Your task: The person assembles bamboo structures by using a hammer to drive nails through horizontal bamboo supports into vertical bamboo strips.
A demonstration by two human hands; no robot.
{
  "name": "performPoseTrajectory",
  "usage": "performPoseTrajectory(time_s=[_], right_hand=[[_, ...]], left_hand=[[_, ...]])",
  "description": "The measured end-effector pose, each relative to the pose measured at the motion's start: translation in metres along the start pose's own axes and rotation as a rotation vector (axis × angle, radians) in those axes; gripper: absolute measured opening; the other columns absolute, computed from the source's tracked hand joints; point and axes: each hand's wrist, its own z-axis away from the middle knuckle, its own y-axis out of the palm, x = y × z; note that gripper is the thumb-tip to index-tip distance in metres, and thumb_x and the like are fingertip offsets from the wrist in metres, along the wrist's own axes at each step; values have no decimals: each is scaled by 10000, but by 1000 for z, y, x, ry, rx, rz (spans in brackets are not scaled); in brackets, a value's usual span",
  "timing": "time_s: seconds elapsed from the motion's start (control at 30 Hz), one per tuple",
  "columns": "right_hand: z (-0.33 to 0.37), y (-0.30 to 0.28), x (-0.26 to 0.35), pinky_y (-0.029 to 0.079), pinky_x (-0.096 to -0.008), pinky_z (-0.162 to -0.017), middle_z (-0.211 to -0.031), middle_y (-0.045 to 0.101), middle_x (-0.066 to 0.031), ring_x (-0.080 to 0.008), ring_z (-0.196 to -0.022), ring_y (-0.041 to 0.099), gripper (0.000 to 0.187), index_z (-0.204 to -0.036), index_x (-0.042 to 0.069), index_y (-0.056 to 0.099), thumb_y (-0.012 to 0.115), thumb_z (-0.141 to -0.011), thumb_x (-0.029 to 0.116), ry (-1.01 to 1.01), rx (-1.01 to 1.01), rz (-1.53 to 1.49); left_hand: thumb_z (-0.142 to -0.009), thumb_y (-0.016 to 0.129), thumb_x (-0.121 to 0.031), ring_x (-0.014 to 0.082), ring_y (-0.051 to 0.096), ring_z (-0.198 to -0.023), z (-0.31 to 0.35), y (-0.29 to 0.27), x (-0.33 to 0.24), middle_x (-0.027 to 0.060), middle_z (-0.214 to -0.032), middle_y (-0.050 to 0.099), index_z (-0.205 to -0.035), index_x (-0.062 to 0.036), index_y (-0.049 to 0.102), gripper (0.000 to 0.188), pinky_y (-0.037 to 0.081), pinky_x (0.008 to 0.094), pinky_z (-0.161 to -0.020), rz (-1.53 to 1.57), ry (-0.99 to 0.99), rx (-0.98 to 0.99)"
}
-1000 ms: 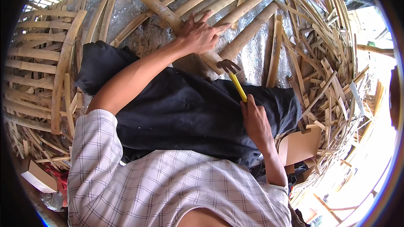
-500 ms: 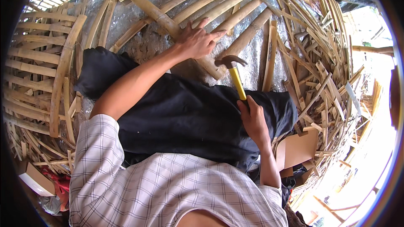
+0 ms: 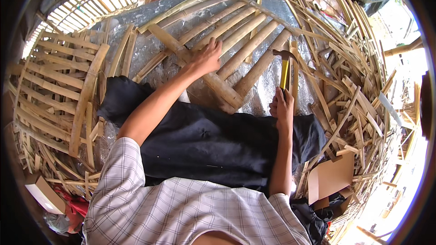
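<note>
Plainly, I saw the right hand (image 3: pixel 282 104) wrapped round a hammer (image 3: pixel 284 71) just right of the bamboo frame (image 3: pixel 249 49). The left hand (image 3: pixel 208 58) half-curled over its thick bar (image 3: pixel 222 89); whether it gripped anything, I couldn't tell.

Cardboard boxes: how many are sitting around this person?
2 that I can see: a box at the lower left beside red cloth, and an open one at the lower right, near the bamboo strips. Others may be hidden.
</note>
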Motion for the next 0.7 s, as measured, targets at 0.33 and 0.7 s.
performPoseTrajectory(time_s=[0.33,0.7], right_hand=[[-12,-34,6,192,-234,-371,-622,328,77,-22,-439,283,275,-882,122,464,570,-1094,263,-85,-23,-212],[-13,-47,12,206,-241,-359,-636,371,50,-39,-423,305,291,-870,103,467,572,-1096,254,-112,-23,-373]], left_hand=[[-887,649,6,218,611,-786,-16,0,9,202,-1120,677,-1479,130,421,646,528,331,-635,69,-31,-106],[-884,776,-121,323,718,-1008,6,-135,-55,276,-1162,713,-1290,56,619,470,532,430,-881,208,228,-285]])
